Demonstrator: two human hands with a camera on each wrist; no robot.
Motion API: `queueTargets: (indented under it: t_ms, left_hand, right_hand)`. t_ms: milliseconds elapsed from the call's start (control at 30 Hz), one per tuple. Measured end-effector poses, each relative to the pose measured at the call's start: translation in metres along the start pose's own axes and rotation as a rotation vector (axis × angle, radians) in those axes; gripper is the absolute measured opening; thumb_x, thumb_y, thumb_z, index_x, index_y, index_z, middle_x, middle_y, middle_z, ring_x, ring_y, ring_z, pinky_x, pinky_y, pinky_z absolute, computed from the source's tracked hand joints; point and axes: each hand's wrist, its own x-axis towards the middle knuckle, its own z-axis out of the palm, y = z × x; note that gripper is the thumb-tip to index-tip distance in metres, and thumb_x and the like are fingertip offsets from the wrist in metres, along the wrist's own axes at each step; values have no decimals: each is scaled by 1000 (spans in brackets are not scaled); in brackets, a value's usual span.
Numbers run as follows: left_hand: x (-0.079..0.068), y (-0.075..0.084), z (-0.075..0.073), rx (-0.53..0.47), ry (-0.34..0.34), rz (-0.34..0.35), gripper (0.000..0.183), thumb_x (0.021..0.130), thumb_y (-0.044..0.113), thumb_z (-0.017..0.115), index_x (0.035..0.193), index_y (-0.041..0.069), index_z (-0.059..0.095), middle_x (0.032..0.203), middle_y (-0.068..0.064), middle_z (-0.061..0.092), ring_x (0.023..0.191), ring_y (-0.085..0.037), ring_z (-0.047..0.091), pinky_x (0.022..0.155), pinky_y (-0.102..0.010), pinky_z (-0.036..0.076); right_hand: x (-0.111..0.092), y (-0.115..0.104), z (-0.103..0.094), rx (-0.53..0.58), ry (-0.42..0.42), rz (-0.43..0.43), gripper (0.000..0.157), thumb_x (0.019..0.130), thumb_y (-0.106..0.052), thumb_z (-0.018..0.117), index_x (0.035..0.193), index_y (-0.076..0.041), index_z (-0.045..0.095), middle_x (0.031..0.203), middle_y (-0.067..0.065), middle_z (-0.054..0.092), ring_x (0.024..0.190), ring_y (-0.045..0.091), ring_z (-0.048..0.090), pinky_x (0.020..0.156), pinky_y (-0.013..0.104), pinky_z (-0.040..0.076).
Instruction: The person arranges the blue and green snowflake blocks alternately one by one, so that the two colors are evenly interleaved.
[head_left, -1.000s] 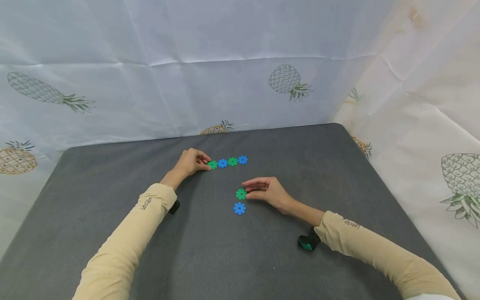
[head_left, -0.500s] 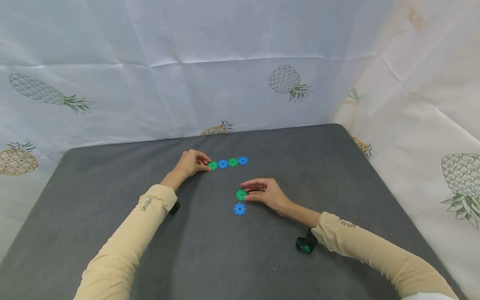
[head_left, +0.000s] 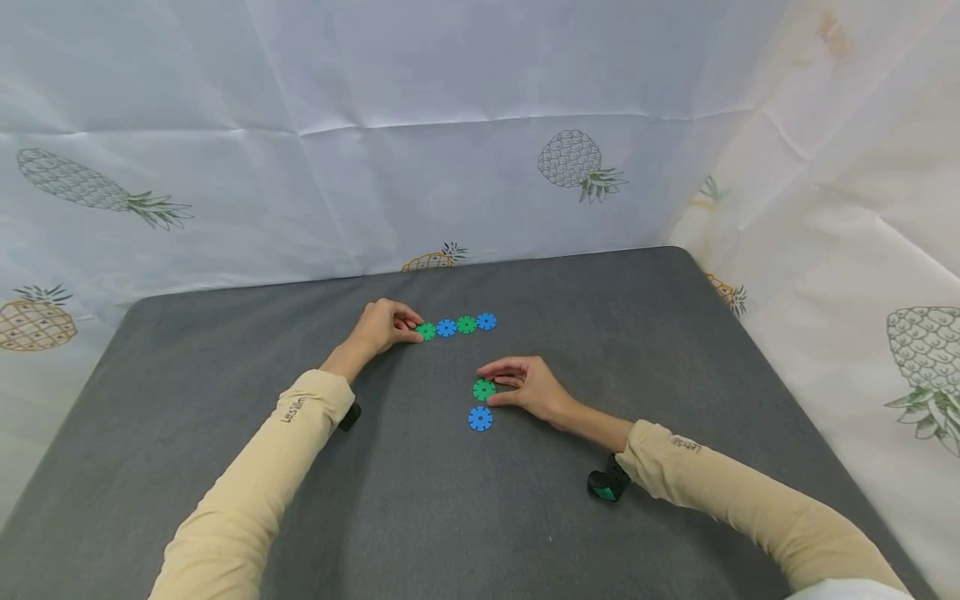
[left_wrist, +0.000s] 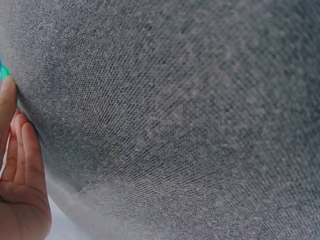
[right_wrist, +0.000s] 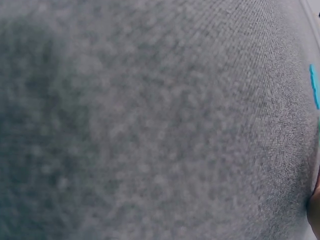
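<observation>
In the head view, my left hand pinches a green notched disc at the left end of a short row. Following it rightward are a blue notched disc, a second green one and a second blue one. Nearer to me, the thumb and fingers of my right hand reach round another green notched disc, thumb at its lower right edge, fingertips at its upper edge. A blue notched disc lies just below that. At the left wrist view's edge, a green sliver shows by the thumb.
All the discs lie on a grey cloth-covered table. Behind it hangs a white curtain printed with pineapples, and more of it hangs along the right side. A black wrist camera hangs under my right wrist.
My right hand has slid slightly left, its fingertips now further round the green disc. My left hand and the row have stayed put.
</observation>
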Motion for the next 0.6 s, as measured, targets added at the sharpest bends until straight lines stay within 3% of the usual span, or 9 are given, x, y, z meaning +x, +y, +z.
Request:
queueTargets:
  t_ms: [367,600]
  left_hand:
    - [1,-1,1,-4,2,-1,23,79,10,80,98,0,74,84,-8,69,72,-16,60,68,-29,49]
    - [1,0,0,-3,0,-8,23,79,9,80,99,-1,74,84,-9,69,73,-16,60,69,-30,49]
  right_hand:
    - [3,-2,1,-92,3,-53,44,77,13,72,119,10,62,123,22,61,121,31,54,100,31,44]
    - [8,-1,1,-230,-27,-59,48,76,5,77,122,6,63,124,17,62,123,26,53,100,28,43]
